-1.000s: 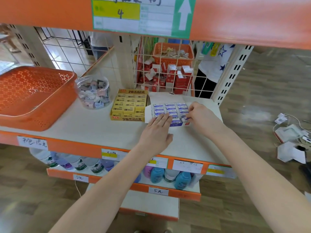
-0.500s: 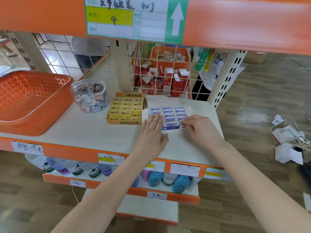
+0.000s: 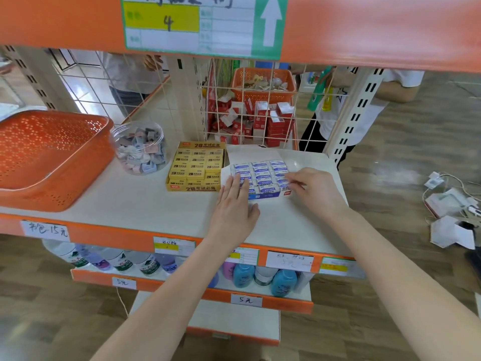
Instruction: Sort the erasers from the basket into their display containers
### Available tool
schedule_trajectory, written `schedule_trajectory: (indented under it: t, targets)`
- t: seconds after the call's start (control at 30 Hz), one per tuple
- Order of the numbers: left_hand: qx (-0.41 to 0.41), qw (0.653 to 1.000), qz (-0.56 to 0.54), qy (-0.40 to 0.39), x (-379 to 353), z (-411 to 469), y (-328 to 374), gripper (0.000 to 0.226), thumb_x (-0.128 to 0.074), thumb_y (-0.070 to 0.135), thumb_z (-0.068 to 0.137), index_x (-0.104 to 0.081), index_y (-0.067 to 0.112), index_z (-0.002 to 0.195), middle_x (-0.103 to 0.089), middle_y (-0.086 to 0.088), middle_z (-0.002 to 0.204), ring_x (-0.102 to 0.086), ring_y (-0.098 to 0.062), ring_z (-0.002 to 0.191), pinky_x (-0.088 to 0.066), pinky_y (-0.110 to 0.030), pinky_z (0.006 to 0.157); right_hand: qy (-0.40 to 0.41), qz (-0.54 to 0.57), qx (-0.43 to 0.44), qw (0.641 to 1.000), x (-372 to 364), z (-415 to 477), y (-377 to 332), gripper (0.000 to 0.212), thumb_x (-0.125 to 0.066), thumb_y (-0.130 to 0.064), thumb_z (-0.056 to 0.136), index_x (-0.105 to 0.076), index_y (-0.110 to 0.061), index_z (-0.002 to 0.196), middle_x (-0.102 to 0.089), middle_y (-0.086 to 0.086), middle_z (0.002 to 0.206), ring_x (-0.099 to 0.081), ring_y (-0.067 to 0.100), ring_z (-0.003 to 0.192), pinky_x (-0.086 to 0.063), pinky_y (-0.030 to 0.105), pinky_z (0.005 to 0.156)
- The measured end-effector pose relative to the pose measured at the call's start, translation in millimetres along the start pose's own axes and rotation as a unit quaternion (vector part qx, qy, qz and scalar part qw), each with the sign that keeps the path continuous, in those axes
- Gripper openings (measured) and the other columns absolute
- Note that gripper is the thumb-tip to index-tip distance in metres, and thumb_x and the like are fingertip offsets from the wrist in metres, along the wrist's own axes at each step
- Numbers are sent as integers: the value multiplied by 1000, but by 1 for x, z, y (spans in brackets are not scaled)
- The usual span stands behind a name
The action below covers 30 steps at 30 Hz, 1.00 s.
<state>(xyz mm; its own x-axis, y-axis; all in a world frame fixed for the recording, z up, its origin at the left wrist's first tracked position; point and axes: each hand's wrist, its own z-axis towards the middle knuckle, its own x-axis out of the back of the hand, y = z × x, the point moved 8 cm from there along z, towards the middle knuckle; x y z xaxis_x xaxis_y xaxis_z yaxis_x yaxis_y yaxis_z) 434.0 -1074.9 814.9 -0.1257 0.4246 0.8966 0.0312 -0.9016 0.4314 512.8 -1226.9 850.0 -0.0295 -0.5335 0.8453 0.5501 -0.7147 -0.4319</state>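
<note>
A white and blue display box of blue-labelled erasers [image 3: 263,173] lies on the shelf [image 3: 145,204], filled in neat rows. My left hand [image 3: 234,207] lies flat, its straight fingers resting on the box's front left erasers. My right hand [image 3: 316,190] touches the erasers at the box's right side with its fingertips; no eraser is lifted. Beside it on the left is a yellow box of 2B erasers [image 3: 196,166], also full. Further left stands a clear round jar [image 3: 139,148] of small mixed erasers. The orange perforated basket [image 3: 52,157] sits at the far left, and no erasers show inside it.
A wire grid [image 3: 250,108] backs the shelf; behind it are red and white boxes and another orange basket [image 3: 263,83]. People stand behind the rack. An orange upper shelf edge [image 3: 364,29] hangs overhead. Bottles [image 3: 243,276] fill the lower shelf. Cables and paper [image 3: 450,214] lie on the floor at right.
My left hand slid from the box's front middle to its front left corner. My right hand came forward along the box's right side.
</note>
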Motion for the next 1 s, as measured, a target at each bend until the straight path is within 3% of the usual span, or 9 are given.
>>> schedule_trajectory:
  t: [0.1,0.27,0.57,0.77,0.9,1.0]
  targets:
    - [1,1000,-5,0,0,0,-1,62,-37,33,100,-9,12,152,2,-5,160,9,-16,147,10,-23,112,-11,-33,31,999,-5,1,-1,17,-64,0,84,-73,-2,98,-68,14,102,-65,30,93,-42,24,89]
    - [-1,1000,-14,0,1,-1,0,61,-37,31,100,-10,12,152,1,-5,160,8,-16,147,5,-25,116,50,-45,66,996,-7,-14,-7,14,-68,7,76,-74,2,88,-69,15,92,-68,30,83,-45,34,86]
    - [1,1000,-16,0,1,-1,-1,60,-37,30,100,-11,12,152,1,-5,160,8,-15,147,4,-25,116,94,27,38,994,-2,-18,-4,12,-69,5,78,-73,3,89,-68,15,93,-67,27,82,-53,34,83]
    - [2,1000,-16,1,1,0,0,60,-38,29,100,-12,12,152,0,-5,160,7,-16,147,4,-25,116,109,2,6,994,5,-19,0,8,-71,-1,78,-75,-2,85,-67,11,76,-62,25,65,-41,16,66]
    - [1,1000,-16,1,1,0,0,60,-38,29,100,-12,12,152,0,-5,160,7,-16,147,4,-25,116,30,-49,-18,998,-5,-16,4,15,-63,-8,85,-74,-5,95,-64,9,91,-55,28,92,-37,23,76]
    - [3,1000,-14,5,1,-1,0,60,-38,30,100,-12,13,152,0,-5,160,7,-16,147,5,-24,115,14,-34,-30,999,1,-14,6,17,-62,-13,87,-74,-6,97,-58,8,104,-50,25,100,-36,23,81]
